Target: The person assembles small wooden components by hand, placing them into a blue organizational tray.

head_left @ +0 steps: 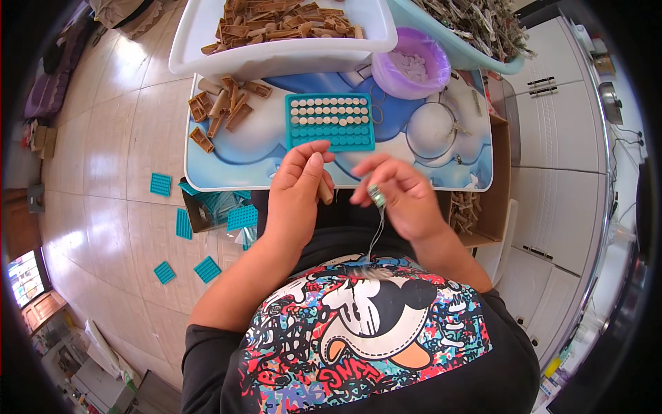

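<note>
Just in front of the table's near edge, my left hand (298, 190) is closed around a small brown plastic piece (325, 192), mostly hidden by the fingers. My right hand (407, 196), a little apart from it, pinches a small green circuit board (376, 195). Thin pale wires (376, 234) dangle from the board toward my shirt. Beyond both hands lies a teal tray (330, 146), its far rows filled with round whitish pieces (329, 110). Nearer rows of that tray show bare teal round cells. Several brown plastic shells (224, 107) are piled at the table's left.
A white bin (276, 58) of brown shells stands at the back, beside a purple-lined bowl (420, 83) of whitish bits. Behind, a pale teal basin (448, 41) holds bundled wired parts. A cardboard box (500, 162) stands right; teal trays (207, 269) lie on the floor left.
</note>
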The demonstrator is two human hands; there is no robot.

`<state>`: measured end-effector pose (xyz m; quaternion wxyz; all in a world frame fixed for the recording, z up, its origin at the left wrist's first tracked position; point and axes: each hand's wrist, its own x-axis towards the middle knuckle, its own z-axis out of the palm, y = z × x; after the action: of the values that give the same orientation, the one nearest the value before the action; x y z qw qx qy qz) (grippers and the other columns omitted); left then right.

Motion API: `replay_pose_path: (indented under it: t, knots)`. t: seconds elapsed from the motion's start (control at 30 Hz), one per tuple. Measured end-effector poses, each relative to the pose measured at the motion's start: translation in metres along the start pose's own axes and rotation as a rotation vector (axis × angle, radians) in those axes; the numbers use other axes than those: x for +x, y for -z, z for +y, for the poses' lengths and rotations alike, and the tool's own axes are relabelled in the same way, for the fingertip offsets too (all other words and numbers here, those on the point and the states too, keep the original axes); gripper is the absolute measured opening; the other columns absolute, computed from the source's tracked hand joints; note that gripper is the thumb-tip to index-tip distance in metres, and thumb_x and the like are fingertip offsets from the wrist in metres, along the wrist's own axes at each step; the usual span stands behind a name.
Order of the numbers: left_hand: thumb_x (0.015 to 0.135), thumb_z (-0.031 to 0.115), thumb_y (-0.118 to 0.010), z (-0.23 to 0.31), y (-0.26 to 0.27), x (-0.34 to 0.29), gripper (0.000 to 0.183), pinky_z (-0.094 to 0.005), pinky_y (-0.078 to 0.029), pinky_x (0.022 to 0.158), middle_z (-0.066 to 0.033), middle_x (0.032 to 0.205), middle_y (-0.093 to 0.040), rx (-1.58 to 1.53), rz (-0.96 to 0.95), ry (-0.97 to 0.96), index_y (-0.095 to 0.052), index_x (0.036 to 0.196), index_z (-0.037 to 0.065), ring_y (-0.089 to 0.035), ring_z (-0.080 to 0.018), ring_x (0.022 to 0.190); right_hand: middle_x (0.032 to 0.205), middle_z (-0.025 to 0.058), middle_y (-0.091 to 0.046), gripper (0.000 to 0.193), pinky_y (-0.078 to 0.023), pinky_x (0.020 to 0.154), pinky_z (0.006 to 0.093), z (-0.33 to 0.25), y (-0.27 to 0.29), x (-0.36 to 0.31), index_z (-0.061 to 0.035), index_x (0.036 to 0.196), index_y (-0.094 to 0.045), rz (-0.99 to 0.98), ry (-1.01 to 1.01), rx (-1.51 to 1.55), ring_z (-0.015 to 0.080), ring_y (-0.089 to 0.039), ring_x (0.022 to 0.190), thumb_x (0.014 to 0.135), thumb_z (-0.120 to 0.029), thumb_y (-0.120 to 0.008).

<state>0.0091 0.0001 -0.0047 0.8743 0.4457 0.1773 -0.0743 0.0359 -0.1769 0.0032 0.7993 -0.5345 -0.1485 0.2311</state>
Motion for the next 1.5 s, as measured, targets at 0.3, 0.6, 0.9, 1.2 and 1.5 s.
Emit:
replay_pose_path:
  t: [0.3, 0.6, 0.9, 1.2, 1.5]
  knots:
    - [0.096, 0.008, -0.041, -0.007, -0.013, -0.007, 0.022, -0.0227, -0.043, 0.074, -0.0071, 0.108, -0.052, 0.244, 0.186, -0.317, -0.049, 0.116, 0.001, -0.050, -0.0094, 0.084, 0.130, 0.0122, -0.041, 0.012, -0.048, 0.089, 0.0355, 0.016, -0.024, -0.005, -0.0025, 0.094, -0.054, 0.037, -0.211, 0.303, 0.0209, -0.059, 0.101, 0.094, -0.014, -0.052]
    - [0.095, 0.007, -0.042, -0.010, -0.018, -0.003, 0.027, -0.0359, -0.039, 0.101, -0.0116, 0.119, -0.049, 0.018, 0.093, -0.331, -0.042, 0.122, -0.001, -0.047, -0.0228, 0.118, 0.125, 0.0168, -0.047, 0.011, -0.048, 0.089, 0.0375, 0.007, -0.021, -0.013, -0.0029, 0.093, -0.051, 0.001, -0.321, 0.313, 0.0269, -0.058, 0.106, 0.093, -0.014, -0.052]
    - [0.095, 0.020, -0.049, -0.006, -0.014, -0.008, 0.030, -0.0336, -0.050, 0.084, -0.0132, 0.113, -0.053, -0.163, 0.089, 0.090, -0.046, 0.119, 0.001, -0.057, -0.0217, 0.101, 0.117, 0.0163, -0.053, 0.012, -0.047, 0.091, 0.0380, 0.006, -0.022, -0.014, -0.0019, 0.093, -0.052, 0.038, -0.250, 0.265, 0.0274, -0.057, 0.108, 0.093, -0.014, -0.053]
    - [0.088, 0.028, -0.062, -0.012, 0.014, -0.003, 0.039, -0.0235, -0.044, 0.060, -0.0063, 0.090, -0.063, -0.180, -0.054, 0.210, -0.055, 0.115, 0.001, -0.054, -0.0100, 0.067, 0.092, 0.0051, -0.056, 0.005, -0.043, 0.076, 0.0234, 0.007, -0.012, 0.005, -0.0003, 0.087, -0.062, 0.169, 0.025, -0.149, 0.0128, -0.054, 0.081, 0.084, -0.004, -0.063]
    - [0.088, 0.030, -0.062, -0.011, 0.011, -0.002, 0.043, -0.0235, -0.048, 0.067, -0.0021, 0.090, -0.063, -0.376, -0.100, 0.293, -0.055, 0.118, 0.001, -0.057, -0.0101, 0.073, 0.084, 0.0085, -0.055, 0.010, -0.044, 0.064, 0.0283, 0.016, -0.017, 0.030, -0.0040, 0.082, -0.063, 0.190, 0.417, -0.821, 0.0197, -0.054, 0.076, 0.074, 0.000, -0.069]
